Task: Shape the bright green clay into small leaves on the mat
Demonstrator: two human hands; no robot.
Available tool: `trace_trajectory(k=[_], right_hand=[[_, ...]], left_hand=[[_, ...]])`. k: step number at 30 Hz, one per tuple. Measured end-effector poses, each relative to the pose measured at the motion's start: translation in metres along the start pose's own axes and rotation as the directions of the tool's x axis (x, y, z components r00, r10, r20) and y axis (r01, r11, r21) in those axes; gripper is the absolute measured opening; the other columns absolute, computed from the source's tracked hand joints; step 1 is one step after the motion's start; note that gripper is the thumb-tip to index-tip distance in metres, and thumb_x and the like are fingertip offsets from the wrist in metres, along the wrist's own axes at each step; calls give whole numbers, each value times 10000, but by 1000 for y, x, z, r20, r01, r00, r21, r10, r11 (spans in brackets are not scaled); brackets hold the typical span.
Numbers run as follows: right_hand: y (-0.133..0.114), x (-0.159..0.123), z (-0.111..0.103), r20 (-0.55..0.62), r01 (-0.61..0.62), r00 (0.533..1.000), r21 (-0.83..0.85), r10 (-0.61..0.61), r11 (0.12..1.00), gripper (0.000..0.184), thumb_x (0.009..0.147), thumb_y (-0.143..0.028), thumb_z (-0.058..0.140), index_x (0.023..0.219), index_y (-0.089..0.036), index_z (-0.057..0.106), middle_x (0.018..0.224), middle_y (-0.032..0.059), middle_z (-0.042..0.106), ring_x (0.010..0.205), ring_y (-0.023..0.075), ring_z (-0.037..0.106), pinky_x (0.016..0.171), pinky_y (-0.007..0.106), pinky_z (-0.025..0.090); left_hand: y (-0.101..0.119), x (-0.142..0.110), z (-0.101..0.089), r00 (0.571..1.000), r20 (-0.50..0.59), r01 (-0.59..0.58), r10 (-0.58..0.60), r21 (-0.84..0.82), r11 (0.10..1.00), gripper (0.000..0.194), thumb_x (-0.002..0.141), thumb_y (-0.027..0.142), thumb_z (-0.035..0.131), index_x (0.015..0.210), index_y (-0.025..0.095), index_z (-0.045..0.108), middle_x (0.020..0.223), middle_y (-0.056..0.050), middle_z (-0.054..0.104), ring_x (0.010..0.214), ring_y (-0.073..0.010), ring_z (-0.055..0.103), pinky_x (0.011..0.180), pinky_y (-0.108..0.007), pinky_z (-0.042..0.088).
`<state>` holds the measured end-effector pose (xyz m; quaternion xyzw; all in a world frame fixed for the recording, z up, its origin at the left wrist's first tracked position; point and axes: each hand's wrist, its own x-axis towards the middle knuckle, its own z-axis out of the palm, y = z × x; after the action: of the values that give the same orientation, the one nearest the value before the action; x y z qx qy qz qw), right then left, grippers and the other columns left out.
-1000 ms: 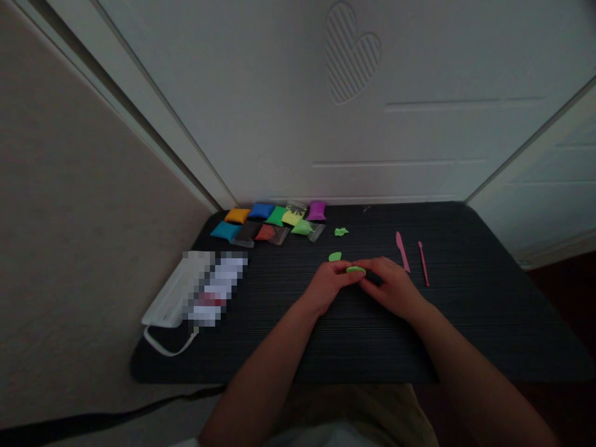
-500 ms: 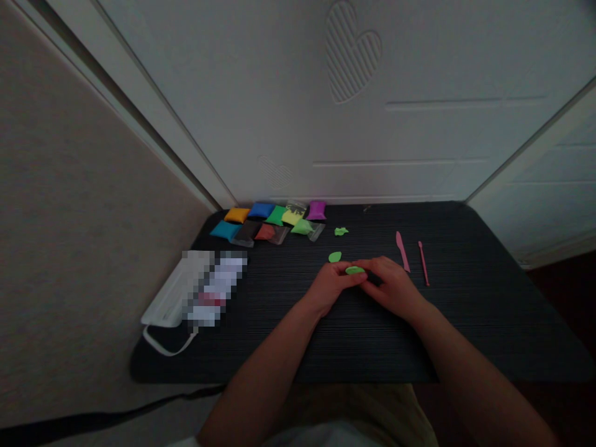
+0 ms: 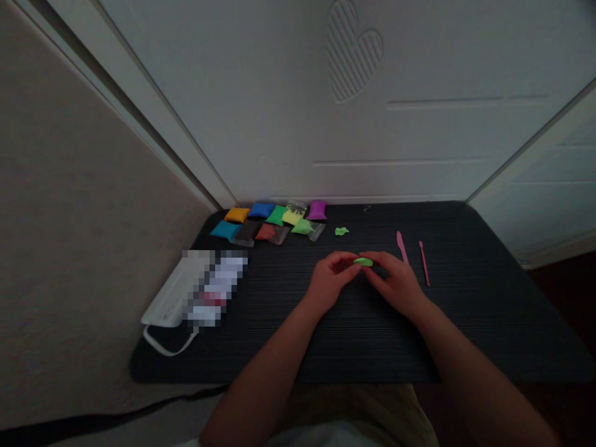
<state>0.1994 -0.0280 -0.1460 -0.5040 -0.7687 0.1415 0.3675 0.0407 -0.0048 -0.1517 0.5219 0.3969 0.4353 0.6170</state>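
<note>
A flat, pointed oval of light green modelling clay [image 3: 364, 262] is pinched at its left end by my left hand [image 3: 329, 279] and at its right end by my right hand [image 3: 395, 279]. Both hands are closed on it, just above the middle of the dark table. Beyond them lies a small ragged lump of the same green clay [image 3: 341, 231]. To the right of my right hand are a pink plastic knife [image 3: 401, 247], its lower end covered by that hand, and a thin pink modelling tool [image 3: 424, 263].
Several clay packets in different colours lie at the back left, among them a purple packet [image 3: 317, 210] and an orange packet [image 3: 237, 215]. A white face mask [image 3: 174, 295] rests near the left edge beside a blurred-out item [image 3: 218, 288]. Behind the dark table [image 3: 372, 347] stands a white panel [image 3: 279, 93].
My hands and the clay oval have moved slightly up and to the right. A second green leaf-shaped piece seen behind my left hand is now out of sight. The knife's lower end became covered.
</note>
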Motion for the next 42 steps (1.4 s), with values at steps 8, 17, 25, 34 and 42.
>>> trace_trajectory(k=[8,17,25,34,42], right_hand=[[-7,1,-2,-16,-116,992,183,121,976,186,788,-260,508,966,-223,549,874,21,602,768,147,560,700,296,467],[-5,2,0,-69,-33,997,34,35,999,131,786,-233,497,891,-206,570,820,34,606,794,164,559,716,316,454],[-2,0,1,-99,-38,994,3,38,999,123,791,-243,504,881,-199,576,807,35,623,771,160,574,701,306,461],[-3,-1,2,-80,-16,997,-5,15,1000,127,783,-224,499,882,-190,571,798,35,614,779,155,566,727,301,450],[-5,0,3,-61,-68,996,63,72,996,140,792,-242,489,900,-192,563,819,32,604,771,148,552,712,283,438]], left_hand=[[-2,-2,1,993,-25,-108,113,157,982,194,705,310,584,847,181,611,847,-26,610,785,-144,553,722,-260,419],[1,-8,4,942,-108,-211,316,543,813,141,740,281,544,837,190,594,828,-21,603,744,-132,536,703,-255,414],[-1,-7,5,916,-77,-293,394,544,786,143,726,230,569,863,191,573,842,-6,590,718,-108,530,678,-242,435],[-1,-6,5,943,-92,-233,319,499,835,146,744,282,549,834,189,617,809,-10,617,721,-113,555,697,-249,442],[-8,-2,7,978,-146,-114,150,233,966,202,702,326,584,833,174,599,794,-19,624,729,-131,577,685,-260,458]])
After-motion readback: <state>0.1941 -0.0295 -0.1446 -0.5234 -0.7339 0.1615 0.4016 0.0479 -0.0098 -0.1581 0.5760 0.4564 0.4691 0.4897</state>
